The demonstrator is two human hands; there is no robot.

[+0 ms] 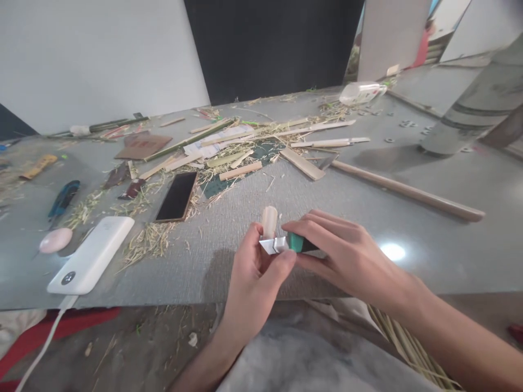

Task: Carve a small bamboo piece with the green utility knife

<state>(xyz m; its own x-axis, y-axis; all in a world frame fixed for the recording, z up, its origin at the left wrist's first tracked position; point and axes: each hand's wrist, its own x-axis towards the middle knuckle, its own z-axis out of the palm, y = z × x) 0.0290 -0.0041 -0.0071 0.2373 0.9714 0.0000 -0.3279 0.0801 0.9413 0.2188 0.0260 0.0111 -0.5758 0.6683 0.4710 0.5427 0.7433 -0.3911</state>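
Observation:
Near the front edge of the table my left hand [255,277] is closed round a short pale strip, likely bamboo [269,220], whose rounded end points up and away from me. My right hand [333,247] grips a utility knife [295,242] with a green and black handle. Its silver blade lies across the strip, pointing left. My left thumb rests against the knife near its green part. The lower end of the strip is hidden in my left hand.
Beyond my hands lie wood strips [302,163], shavings [149,242], a phone [176,197] and a long wooden stick [408,190]. A white power bank [92,255] with a cable is at left, near a blue cutter [64,197]. A grey cylinder [466,114] stands at right.

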